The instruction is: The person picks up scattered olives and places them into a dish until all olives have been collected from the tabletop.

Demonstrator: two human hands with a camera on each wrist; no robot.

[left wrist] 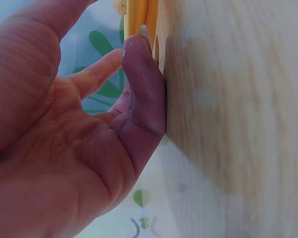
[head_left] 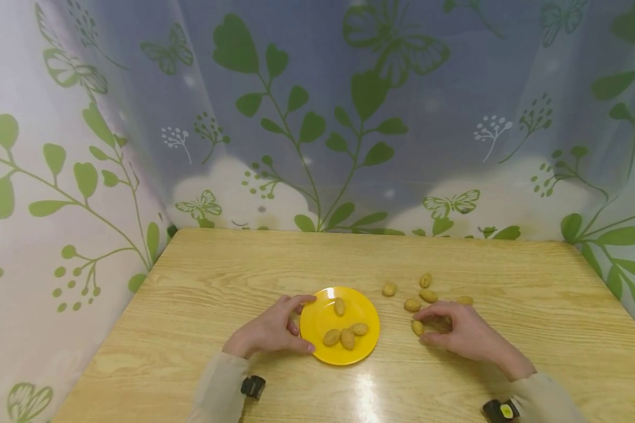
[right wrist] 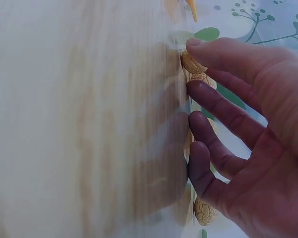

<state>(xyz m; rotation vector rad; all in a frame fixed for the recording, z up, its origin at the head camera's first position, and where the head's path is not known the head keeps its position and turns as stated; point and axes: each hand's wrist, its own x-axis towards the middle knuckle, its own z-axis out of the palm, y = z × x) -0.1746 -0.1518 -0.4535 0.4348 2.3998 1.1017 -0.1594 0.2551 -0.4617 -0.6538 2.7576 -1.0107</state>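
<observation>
A round yellow plate [head_left: 317, 348] lies on the table with several tan, wrinkled walnuts on it, one walnut [head_left: 340, 306] apart from the others. My left hand [head_left: 270, 329] holds the plate's left rim between thumb and fingers; in the left wrist view, a bent finger [left wrist: 144, 74] touches the plate's edge [left wrist: 135, 17]. To the plate's right, my right hand [head_left: 463, 332] pinches a walnut [head_left: 417, 328] at table level. The right wrist view shows the thumb against that walnut [right wrist: 192, 63], with the other fingertips down at the tabletop.
Several more walnuts lie loose around the right hand, among them one walnut [head_left: 388, 289] nearest the plate and another walnut [head_left: 464, 300] behind the hand. The wooden table [head_left: 233, 258] ends at a patterned curtain [head_left: 307, 176] at the back.
</observation>
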